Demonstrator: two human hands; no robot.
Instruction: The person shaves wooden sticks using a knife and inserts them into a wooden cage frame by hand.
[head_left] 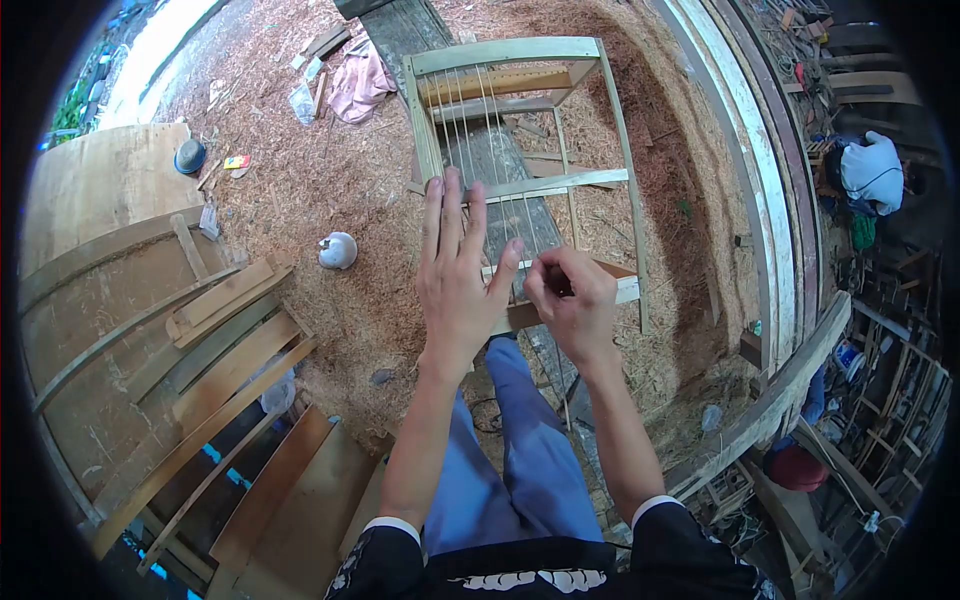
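A pale wooden frame (pixel 615 130) with crossbars lies before me, propped on a dark plank (pixel 495 150). Several thin cords (pixel 487 95) are stretched lengthwise across its left side. My left hand (pixel 455 290) is flat with its fingers extended, fingertips over the frame's left part by the middle crossbar (pixel 540 187). Close to the near end bar (pixel 627 290), my right hand (pixel 578 300) is closed in a pinch beside the lower ends of the cords. Whatever its fingertips hold is hidden.
Wood shavings cover the ground. Loose boards (pixel 240 370) are stacked at left, near a white round object (pixel 338 250). A pink cloth (pixel 362 82) lies farther off. Long beams (pixel 745 120) run along the right, with another person (pixel 872 175) beyond them.
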